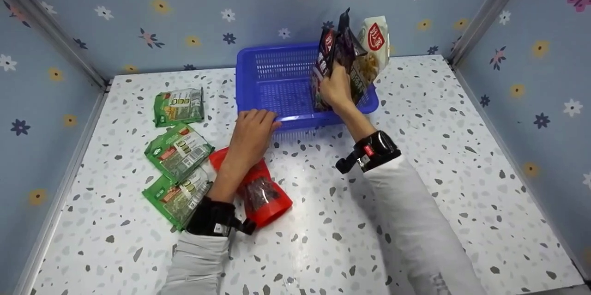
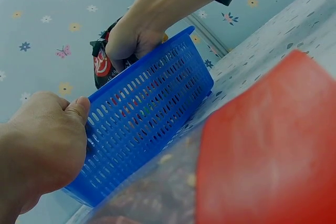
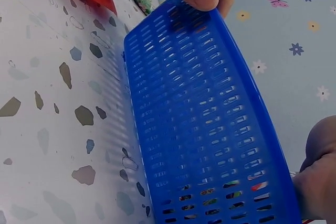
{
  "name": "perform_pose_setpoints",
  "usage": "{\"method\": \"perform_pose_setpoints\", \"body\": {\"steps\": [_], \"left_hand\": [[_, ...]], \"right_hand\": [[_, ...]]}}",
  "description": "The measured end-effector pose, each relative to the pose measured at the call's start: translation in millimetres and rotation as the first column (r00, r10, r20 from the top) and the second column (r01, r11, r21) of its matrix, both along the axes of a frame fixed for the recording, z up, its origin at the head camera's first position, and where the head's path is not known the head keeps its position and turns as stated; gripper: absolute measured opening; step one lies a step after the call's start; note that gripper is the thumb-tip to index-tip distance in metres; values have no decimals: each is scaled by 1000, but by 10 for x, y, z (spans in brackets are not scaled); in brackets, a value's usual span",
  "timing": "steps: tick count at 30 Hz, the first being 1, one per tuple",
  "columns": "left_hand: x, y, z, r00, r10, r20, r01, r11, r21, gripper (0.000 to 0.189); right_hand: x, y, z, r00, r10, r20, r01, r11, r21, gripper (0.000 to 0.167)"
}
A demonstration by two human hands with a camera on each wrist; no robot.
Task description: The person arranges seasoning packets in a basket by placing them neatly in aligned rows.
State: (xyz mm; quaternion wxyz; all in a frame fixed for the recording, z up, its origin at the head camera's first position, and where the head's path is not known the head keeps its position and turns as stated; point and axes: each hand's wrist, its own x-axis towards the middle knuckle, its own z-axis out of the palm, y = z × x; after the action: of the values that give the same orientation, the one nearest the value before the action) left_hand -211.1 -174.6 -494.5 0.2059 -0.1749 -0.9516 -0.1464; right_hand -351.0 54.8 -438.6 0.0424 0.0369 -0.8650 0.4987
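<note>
A blue slotted plastic basket [image 1: 302, 123] stands against the back wall. My left hand [image 1: 253, 138] grips its front rim near the left corner, thumb on the outer side in the right wrist view. Inside the basket's right part, my right hand [image 1: 338, 87] holds a dark food packet [image 1: 346, 48], its fingers partly hidden. Left of that hand stands a dark packet with a red logo [image 1: 322, 66]. Behind it on the right, a white packet [image 1: 376, 50] with a red logo leans up above the rim.
Three green packets with clear windows lie to the left: an upper one [image 1: 179, 106], a middle one [image 1: 177, 152] and a lower one [image 1: 177, 195]. Partly under my left forearm lies a red packet [image 1: 272, 209] with a clear window. Flowered walls [image 1: 184, 18] enclose the speckled table [image 1: 461, 170].
</note>
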Motion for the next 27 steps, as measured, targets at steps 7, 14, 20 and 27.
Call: {"method": "perform_pose_setpoints", "body": {"steps": [7,14,20,27], "left_hand": [[-1,2,-14,999,-2,-34,2,1000,-1,38],[-10,-2,-27,999,-1,-45,1,1000,6,37],[-6,3,-11,999,-4,-34,5,1000,13,36],[0,0,3,1000,-10,-16,10,1000,21,37]], "right_hand": [[-406,55,-409,1000,-24,17,23,998,54,55],[-402,70,-406,1000,-19,12,18,999,48,47],[-22,23,-41,999,-12,39,12,1000,-1,42],[118,-14,102,999,-30,42,31,999,-23,44]]}}
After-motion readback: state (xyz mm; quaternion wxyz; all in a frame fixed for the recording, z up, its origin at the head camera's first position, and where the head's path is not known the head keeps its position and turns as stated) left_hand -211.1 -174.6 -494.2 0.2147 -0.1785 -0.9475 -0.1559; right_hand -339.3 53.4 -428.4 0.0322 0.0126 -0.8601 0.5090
